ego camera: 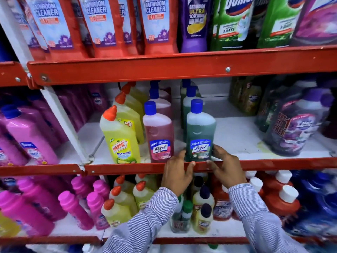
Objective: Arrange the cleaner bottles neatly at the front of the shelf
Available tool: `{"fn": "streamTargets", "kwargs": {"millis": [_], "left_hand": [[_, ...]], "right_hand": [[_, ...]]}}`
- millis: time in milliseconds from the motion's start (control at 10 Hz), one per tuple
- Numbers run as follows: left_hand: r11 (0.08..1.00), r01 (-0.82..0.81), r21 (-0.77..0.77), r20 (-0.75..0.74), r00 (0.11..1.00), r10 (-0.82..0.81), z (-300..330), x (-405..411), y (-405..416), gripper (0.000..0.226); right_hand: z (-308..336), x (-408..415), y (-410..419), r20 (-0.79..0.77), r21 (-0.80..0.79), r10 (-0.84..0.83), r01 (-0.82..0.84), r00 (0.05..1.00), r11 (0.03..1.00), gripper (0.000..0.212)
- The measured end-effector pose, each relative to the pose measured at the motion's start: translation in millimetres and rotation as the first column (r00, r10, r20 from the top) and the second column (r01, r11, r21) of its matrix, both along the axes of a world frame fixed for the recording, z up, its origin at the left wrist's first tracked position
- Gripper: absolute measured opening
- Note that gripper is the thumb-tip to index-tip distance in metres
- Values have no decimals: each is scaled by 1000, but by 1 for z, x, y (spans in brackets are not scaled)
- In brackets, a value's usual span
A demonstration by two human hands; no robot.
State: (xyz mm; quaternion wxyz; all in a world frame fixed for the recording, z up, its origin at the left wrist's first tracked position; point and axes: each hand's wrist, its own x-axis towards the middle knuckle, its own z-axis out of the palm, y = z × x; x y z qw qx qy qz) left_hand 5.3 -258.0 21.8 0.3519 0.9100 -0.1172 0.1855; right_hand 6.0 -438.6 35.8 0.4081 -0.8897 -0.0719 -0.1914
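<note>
A green Lizol cleaner bottle (pixel 200 130) with a blue cap stands upright at the front lip of the middle shelf (pixel 127 167). My left hand (pixel 177 172) touches its lower left side and my right hand (pixel 225 168) its lower right side, fingers cupped around the base. To its left stands a pink Lizol bottle (pixel 158 136), then a yellow Harpic bottle (pixel 120 137) with an orange cap. More green, pink and yellow bottles line up behind each of them toward the back.
Large dark purple-capped jugs (pixel 293 123) sit at the shelf's right. Pink bottles (pixel 29 137) fill the bay to the left. Red pouches (pixel 98 26) hang on the shelf above. Mixed bottles crowd the shelf below.
</note>
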Motion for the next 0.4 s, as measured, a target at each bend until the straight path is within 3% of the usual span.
{"fn": "streamTargets", "kwargs": {"millis": [200,300,400], "left_hand": [[990,-132,49,1,991,132,-2,8,-8,40],[993,-116,-25,-10,993,116,-1,11,-6,38],[991,-107,-78,10,994,108,15,9,2,45]], "right_hand": [[-4,6,-5,-21,51,64,-63,998,997,61],[-8,12,-7,-27,77,97,-94,995,993,63],[-7,8,-16,39,222,-1,-8,999,975,64]]}}
